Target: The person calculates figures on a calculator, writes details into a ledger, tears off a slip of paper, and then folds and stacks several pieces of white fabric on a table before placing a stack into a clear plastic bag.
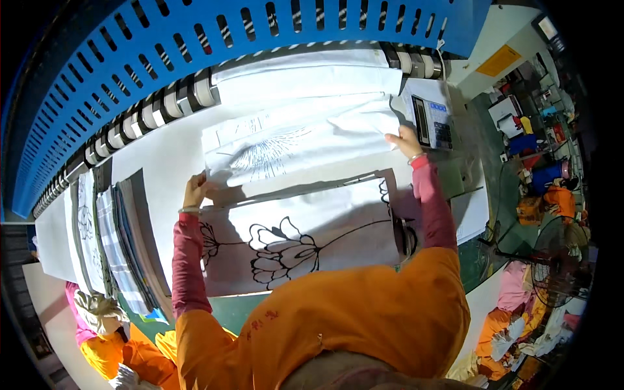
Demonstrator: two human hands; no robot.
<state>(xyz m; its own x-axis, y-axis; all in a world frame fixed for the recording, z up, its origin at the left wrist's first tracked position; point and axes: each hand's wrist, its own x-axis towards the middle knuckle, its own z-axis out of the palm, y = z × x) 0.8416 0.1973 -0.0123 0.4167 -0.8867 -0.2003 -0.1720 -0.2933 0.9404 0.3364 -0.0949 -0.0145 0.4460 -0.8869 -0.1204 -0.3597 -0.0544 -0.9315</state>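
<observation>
A white cloth (312,140) printed with thin radiating blue dashes is stretched between my two hands above the table. My left hand (195,191) pinches its near left corner. At its right edge, my right hand (405,142) grips the cloth with the fingers closed. Closer to my body lies a folded white cloth (351,244) with black flower outlines, flat on the table. Dark loop-shaped handles, perhaps of scissors (411,239), show beside that cloth's right end, partly hidden by my right sleeve.
A blue slotted metal panel (260,29) spans the far side above a row of rollers (175,103). More white cloth (312,81) lies there. A calculator (433,123) sits at the right, folded cloths (123,240) at the left. People in orange (123,354) are nearby.
</observation>
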